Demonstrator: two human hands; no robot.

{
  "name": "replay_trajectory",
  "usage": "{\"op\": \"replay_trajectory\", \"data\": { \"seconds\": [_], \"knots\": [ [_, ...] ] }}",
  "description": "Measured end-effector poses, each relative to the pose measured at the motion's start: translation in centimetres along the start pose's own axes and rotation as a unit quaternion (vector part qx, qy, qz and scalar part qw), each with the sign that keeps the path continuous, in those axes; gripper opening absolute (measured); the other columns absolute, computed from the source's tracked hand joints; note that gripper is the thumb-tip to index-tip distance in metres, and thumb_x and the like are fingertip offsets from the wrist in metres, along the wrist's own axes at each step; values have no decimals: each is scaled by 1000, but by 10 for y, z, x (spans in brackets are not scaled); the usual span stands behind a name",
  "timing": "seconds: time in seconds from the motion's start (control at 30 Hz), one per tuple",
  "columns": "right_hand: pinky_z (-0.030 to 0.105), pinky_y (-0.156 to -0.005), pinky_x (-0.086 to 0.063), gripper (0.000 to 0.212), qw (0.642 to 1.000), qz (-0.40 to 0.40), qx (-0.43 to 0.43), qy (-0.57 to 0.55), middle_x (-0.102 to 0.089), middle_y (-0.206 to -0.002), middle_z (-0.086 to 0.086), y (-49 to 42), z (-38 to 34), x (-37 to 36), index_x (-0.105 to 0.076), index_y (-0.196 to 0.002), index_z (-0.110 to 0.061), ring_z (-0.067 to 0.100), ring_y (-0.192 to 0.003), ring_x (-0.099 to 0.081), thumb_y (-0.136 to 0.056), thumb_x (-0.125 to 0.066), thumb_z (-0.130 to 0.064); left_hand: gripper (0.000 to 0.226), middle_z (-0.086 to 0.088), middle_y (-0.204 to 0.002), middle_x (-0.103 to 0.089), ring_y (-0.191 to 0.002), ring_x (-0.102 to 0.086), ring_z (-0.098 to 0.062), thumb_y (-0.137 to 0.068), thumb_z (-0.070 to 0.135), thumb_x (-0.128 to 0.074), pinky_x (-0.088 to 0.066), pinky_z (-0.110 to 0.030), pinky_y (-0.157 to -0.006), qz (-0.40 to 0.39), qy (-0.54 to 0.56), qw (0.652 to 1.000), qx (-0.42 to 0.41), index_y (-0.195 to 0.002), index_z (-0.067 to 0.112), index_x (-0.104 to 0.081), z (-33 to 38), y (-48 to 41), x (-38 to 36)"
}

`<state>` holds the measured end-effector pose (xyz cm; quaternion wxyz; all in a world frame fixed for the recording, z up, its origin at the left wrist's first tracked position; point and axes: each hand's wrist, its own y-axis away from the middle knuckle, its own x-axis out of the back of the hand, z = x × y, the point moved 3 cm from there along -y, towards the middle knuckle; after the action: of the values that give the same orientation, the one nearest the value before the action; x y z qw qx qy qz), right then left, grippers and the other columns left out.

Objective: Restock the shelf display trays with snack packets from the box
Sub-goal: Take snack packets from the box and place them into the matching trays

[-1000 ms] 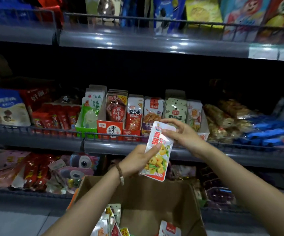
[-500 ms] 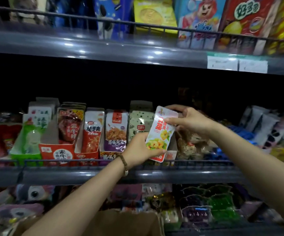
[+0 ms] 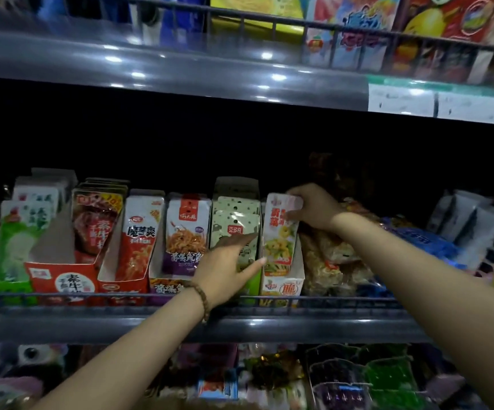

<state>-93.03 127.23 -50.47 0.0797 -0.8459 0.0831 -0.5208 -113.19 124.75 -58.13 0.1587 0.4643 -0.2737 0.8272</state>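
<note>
Packet (image 3: 280,232), white with yellow snack art, stands upright in the rightmost tray (image 3: 282,288) on the middle shelf (image 3: 269,327), its lower end already behind the tray's front wall. The right hand (image 3: 314,207) pinches its top edge between thumb and fingers. The left hand (image 3: 225,270) is open with straight fingers, its index tip at the wall between this tray and the spotted tray (image 3: 235,187) beside it; I cannot tell whether it touches.

The step in hand looks like seating the packet. To do it well, lower it straight until its bottom meets the tray floor, with the printed face forward. The left hand can brace the tray so it does not slide or tip toward the loose bags (image 3: 328,255) on its right. The pinch should let go only once the packet leans steadily. What stands behind it is hidden.

Counted: six trays in the row, one packet in hand, at least three packet tops in the spotted tray, and two labels (image 3: 399,102) on the shelf edge above. The box is not clearly in view.
</note>
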Motion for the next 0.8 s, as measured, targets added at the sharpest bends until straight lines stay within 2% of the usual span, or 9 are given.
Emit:
{"op": "replay_trajectory", "data": {
  "seconds": [0.13,0.23,0.27,0.37,0.43,0.57,0.67,0.73,0.8],
  "knots": [
    [34,-93,-45,52,993,-16,-4,119,-61,-123,2,-4,11,-30,-57,-126,-23,28,-115,-54,-77,-73,-29,63,-6,-120,-60,-97,-60,-14,-90,59,-39,-48,-31,-94,9,2,1000,-25,-144,28,-31,1,1,2],
    [38,-101,-37,65,986,6,-14,168,-56,-130,0,-1,13,-36,-46,-134,-28,30,-121,-47,-75,-72,-39,64,-2,-104,-61,-89,-57,-12,-90,59,-35,-48,-32,-95,3,-7,1000,-26,-145,26,-29,0,2,0],
    [38,-101,-35,67,984,13,-13,176,-54,-131,0,0,12,-35,-45,-134,-28,29,-122,-46,-73,-73,-40,65,-2,-109,-60,-97,-58,-13,-90,60,-35,-47,-32,-97,4,-9,1000,-27,-144,25,-29,-2,3,-2],
    [34,-97,-31,67,980,24,15,197,-51,-128,1,7,5,-31,-43,-129,-26,24,-122,-44,-71,-76,-36,68,1,-139,-46,-129,-41,-12,-88,62,-34,-34,-32,-110,15,-5,999,-33,-144,25,-29,-10,9,-3],
    [34,-97,-31,69,977,24,20,212,-47,-128,2,11,1,-27,-42,-129,-27,23,-122,-42,-70,-77,-35,68,6,-147,-36,-137,-29,-9,-88,63,-33,-24,-32,-115,27,-2,999,-37,-145,28,-27,-15,17,0],
    [38,-104,-36,75,994,32,12,102,-39,-138,3,30,-10,-18,-37,-139,-27,25,-126,-40,-75,-75,-32,71,11,-147,-32,-138,-23,-6,-84,67,-28,-22,-36,-117,49,9,998,-43,-144,30,-27,-26,46,16],
    [42,-100,-44,59,998,51,29,-21,-45,-134,1,55,-34,-17,-46,-133,-23,17,-115,-49,-80,-71,-32,80,13,-148,-32,-138,-23,-5,-79,78,-17,-23,-36,-116,62,12,997,-42,-144,32,-28,-42,74,28],
    [38,-98,-46,46,998,38,29,-46,-54,-118,-4,75,-56,-24,-53,-124,-20,8,-100,-52,-83,-66,-38,87,12,-149,-31,-138,-23,-6,-76,82,-13,-22,-34,-116,56,4,998,-22,-145,32,-28,-56,94,36],
    [27,-104,-37,57,996,25,50,-73,-47,-129,-8,96,-81,-36,-44,-135,-23,5,-118,-44,-85,-64,-40,89,12,-150,-30,-139,-23,-7,-74,83,-13,-19,-31,-116,50,-13,999,4,-145,31,-28,-73,115,44]
  ]
}}
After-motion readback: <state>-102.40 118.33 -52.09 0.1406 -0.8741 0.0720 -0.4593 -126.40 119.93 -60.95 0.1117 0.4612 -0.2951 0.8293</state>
